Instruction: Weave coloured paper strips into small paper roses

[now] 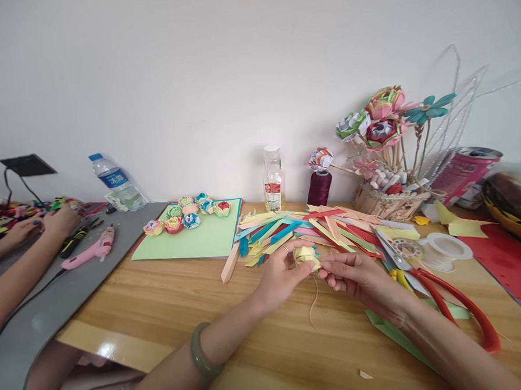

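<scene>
A small pale yellow folded-paper flower [306,255] is held between my two hands over the wooden table, with a thin string [314,308] hanging below it. My left hand [279,276] grips the flower from the left, thumb across its front. On the other side, the thumb and fingers of my right hand [356,274] pinch together at the flower's right edge. Just behind my hands lies a heap of coloured paper strips [284,231]. Several small finished paper flowers [192,220] sit on a light green sheet [180,247] to the left.
Red-handled scissors [449,295] and a clear spool [449,247] lie right. Behind are a clear bottle [274,185], purple thread [319,188] and a basket [389,203] of flowers. At left, another person's hands [61,220] are near a pink glue gun [93,248] and water bottle [118,182].
</scene>
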A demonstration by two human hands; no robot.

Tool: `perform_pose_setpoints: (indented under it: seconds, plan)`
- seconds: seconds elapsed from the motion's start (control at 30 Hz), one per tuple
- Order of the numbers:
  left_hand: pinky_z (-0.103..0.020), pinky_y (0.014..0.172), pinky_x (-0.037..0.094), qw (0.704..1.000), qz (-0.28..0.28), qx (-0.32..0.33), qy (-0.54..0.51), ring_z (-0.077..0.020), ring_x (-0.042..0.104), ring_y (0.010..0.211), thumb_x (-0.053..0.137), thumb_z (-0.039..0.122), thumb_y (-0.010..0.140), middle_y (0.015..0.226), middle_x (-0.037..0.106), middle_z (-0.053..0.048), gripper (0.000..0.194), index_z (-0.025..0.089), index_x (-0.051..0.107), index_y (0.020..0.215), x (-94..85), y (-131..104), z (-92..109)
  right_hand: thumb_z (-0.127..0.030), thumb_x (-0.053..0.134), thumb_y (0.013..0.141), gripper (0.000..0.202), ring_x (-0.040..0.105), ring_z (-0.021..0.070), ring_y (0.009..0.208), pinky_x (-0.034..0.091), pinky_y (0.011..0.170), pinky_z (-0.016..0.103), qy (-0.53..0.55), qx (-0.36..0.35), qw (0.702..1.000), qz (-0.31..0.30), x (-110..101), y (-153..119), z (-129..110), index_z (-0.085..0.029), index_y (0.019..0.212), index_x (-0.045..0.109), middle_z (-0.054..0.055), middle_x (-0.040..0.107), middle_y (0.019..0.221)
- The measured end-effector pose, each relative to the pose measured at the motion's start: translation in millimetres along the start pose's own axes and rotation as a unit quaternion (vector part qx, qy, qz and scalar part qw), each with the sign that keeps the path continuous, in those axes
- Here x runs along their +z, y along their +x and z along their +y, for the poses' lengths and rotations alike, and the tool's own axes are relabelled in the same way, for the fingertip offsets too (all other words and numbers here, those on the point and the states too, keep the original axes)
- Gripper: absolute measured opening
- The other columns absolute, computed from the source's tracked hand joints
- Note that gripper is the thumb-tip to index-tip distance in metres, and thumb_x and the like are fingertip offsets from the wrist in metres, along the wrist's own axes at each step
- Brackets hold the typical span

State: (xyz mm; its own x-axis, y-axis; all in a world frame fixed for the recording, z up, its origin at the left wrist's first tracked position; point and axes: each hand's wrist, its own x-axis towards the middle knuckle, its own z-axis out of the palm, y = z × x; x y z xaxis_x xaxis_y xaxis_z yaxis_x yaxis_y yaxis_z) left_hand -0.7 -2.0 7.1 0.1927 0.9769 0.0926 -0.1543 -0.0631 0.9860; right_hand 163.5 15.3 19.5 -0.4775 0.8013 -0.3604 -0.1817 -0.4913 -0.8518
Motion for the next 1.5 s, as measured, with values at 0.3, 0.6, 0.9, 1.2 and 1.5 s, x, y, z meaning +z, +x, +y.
perform_pose_setpoints:
  seconds: [0.3,0.6,0.9,1.2,1.5]
  plan:
    - [-0.029,0.081,0.045,0.995,0.016,0.034,0.096,-0.016,0.056,0.09,0.059,0.019,0.072,0.101,0.06,-0.006,0.028,0.017,0.057,0.1,0.4,0.3,-1.6,-0.046,0.071,0.059,0.033,0.053,0.0104,0.054,0.044,0.054,0.022,-0.205,-0.107,0.971,0.067,5.5,1.3,3.7,-0.013,0.064,0.066,0.003,0.063,0.062]
    - [-0.031,0.092,0.043,0.981,0.008,0.132,0.143,-0.0185,0.048,0.112,0.06,0.018,0.074,0.117,0.054,-0.007,0.03,0.02,0.057,0.104,-1.9,-0.8,-6.2,-0.037,0.055,0.074,0.023,0.05,0.0128,0.058,0.041,0.055,0.024,-0.342,-0.216,0.907,0.12,8.7,-3.8,7.3,-0.016,0.068,0.06,0.001,0.057,0.061]
    - [-0.033,0.093,0.042,0.984,0.028,0.13,0.117,-0.0189,0.048,0.112,0.062,0.016,0.073,0.116,0.053,-0.007,0.03,0.021,0.057,0.103,-3.6,0.4,-8.6,-0.048,0.067,0.065,0.033,0.051,0.0111,0.059,0.042,0.058,0.023,-0.193,-0.133,0.97,0.065,6.6,-2.1,0.2,-0.014,0.068,0.066,0.003,0.062,0.067]
    - [-0.033,0.094,0.041,0.982,0.01,0.147,0.12,-0.0182,0.05,0.11,0.063,0.017,0.072,0.114,0.054,-0.007,0.03,0.02,0.057,0.102,-2.8,0.4,-8.7,-0.051,0.07,0.06,0.037,0.048,0.0097,0.056,0.041,0.056,0.022,-0.199,-0.12,0.971,0.056,9.3,-2.2,-0.9,-0.014,0.063,0.063,0.0,0.056,0.061]
    - [-0.037,0.099,0.037,0.977,0.024,0.141,0.156,-0.0194,0.049,0.112,0.064,0.02,0.073,0.115,0.056,-0.008,0.03,0.02,0.057,0.102,-3.8,1.8,-7.3,-0.05,0.049,0.079,0.035,0.05,0.0142,0.062,0.041,0.059,0.025,-0.352,-0.203,0.912,0.059,6.1,-3.4,0.9,-0.017,0.067,0.057,0.0,0.055,0.063]
